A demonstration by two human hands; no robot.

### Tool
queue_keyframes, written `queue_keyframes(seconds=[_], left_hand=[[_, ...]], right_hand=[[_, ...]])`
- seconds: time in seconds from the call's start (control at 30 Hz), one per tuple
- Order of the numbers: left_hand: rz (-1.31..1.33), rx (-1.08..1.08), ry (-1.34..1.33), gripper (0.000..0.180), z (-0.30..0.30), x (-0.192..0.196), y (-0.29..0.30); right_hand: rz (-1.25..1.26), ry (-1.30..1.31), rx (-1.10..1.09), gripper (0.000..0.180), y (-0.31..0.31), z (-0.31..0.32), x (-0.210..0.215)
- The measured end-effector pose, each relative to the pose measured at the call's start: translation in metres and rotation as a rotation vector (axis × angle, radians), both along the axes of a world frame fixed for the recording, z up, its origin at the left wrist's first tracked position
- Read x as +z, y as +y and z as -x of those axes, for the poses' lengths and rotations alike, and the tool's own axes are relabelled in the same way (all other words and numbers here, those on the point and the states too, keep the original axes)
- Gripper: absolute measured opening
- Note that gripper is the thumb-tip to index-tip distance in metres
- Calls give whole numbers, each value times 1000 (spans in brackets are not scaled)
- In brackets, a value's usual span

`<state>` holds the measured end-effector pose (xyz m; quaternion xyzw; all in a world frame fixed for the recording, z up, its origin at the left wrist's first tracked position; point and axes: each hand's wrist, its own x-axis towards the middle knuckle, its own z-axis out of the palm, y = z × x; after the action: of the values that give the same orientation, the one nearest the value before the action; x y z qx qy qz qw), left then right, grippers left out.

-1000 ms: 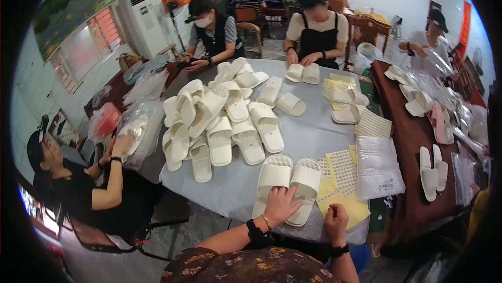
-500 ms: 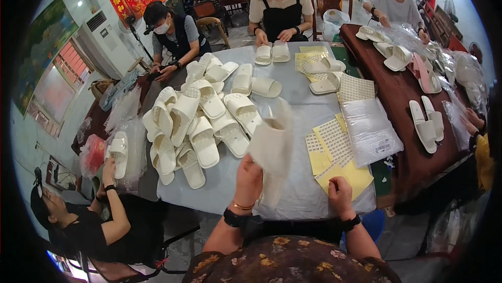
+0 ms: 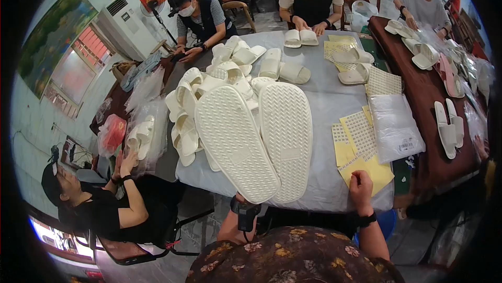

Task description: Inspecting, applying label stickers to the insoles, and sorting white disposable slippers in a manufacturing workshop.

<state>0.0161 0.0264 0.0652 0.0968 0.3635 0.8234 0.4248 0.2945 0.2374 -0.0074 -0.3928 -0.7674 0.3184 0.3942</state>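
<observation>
A pair of white slide slippers is lifted off the table, soles up, showing a zigzag tread: the left slipper (image 3: 235, 144) slants across the right slipper (image 3: 286, 142). My left hand (image 3: 240, 197) grips them at the near end, and the soles hide most of its fingers. Over the near corner of the yellow sticker sheets (image 3: 368, 170), my right hand (image 3: 361, 188) is closed, fingers curled and pressed together. Whatever it pinches, if anything, is too small to make out. Behind the raised pair, a heap of white slippers (image 3: 185, 94) lies on the covered table (image 3: 327, 110).
Beside the sheets rests a clear plastic package (image 3: 395, 126). Across the table, a person (image 3: 314, 6) handles slippers; another (image 3: 104, 199) works at left with slippers and plastic bags. A brown-covered table (image 3: 418, 100) at right carries more slippers. A blue bucket (image 3: 386, 225) stands below.
The slippers in my left hand have swung from a blurred edge-on pose to soles facing up, spread apart. My right hand stays closed by the sheets. The whole view has shifted.
</observation>
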Motion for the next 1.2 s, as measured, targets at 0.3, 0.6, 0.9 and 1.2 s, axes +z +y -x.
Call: queue_keyframes(seconds=[0.3, 0.6, 0.9, 1.2], left_hand=[[-48, 137, -12, 36, -8, 1, 21], [-173, -17, 159, 37, -15, -27, 21], [-160, -183, -214, 42, -16, -33, 18], [-209, -293, -158, 39, -23, -24, 24]], right_hand=[[-72, 18, -8, 4, -15, -14, -5], [-37, -24, -22, 2, 0, -4, -1], [-155, -26, -1, 5, 0, -7, -15], [-59, 12, 14, 5, -9, -8, -10]])
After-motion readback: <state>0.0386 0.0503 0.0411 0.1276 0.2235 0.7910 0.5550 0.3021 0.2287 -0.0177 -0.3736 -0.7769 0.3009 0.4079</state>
